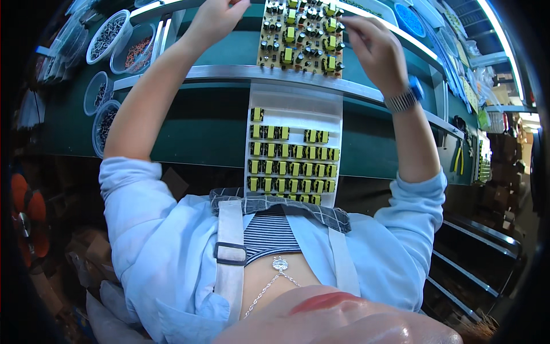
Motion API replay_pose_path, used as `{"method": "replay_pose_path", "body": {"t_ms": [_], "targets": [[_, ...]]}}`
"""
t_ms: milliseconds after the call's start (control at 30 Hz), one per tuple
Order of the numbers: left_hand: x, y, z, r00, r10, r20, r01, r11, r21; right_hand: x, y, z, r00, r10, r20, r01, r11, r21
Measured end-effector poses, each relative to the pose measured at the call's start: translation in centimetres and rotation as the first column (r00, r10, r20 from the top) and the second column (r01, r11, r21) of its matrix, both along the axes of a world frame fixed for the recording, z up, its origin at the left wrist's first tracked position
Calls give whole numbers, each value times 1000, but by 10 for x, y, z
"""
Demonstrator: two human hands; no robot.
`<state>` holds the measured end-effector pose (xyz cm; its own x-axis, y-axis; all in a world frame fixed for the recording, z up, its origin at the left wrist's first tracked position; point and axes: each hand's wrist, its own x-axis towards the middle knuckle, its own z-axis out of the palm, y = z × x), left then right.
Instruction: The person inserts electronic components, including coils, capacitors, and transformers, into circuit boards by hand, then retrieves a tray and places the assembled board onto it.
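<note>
A tan circuit board [302, 49] rests across the metal rails at the top of the view, packed with black cylindrical capacitors and yellow-and-black transformers. My right hand [375, 54], a watch on its wrist, is at the board's right edge. Its fingers are bent together, and what the tips hold, if anything, is too small to make out. Left of the board, my left hand [216, 20] is closed, its fingertips pinched near the upper picture edge; their contents are hidden. Below the rails, a white tray [295, 106] carries rows of loose yellow-and-black transformers [295, 168], with gaps in its upper rows.
Clear tubs of small parts stand at the left, one with dark pieces [109, 35], another with reddish ones [137, 54]. A tub of blue pieces [409, 22] is at the upper right. Metal rails [200, 73] cross the green bench [189, 126]. Yellow-handled pliers [458, 157] hang at the right.
</note>
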<state>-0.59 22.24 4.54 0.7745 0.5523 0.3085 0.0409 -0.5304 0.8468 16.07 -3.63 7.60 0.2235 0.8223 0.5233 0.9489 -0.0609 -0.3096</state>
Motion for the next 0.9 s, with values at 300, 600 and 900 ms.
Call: {"method": "replay_pose_path", "body": {"t_ms": [300, 600, 900], "targets": [[57, 25, -30, 948, -172, -267, -10, 825, -565, 21, 119, -1, 992, 55, 112, -40, 991, -131], [56, 29, -30, 969, -195, -149, 41, 725, -687, 24, 131, 6, 959, 108, 261, -4, 929, -370], [58, 27, -33, 979, -198, -45, 105, 683, -723, 30, 124, 13, 977, 151, 152, -106, 957, -272]]}}
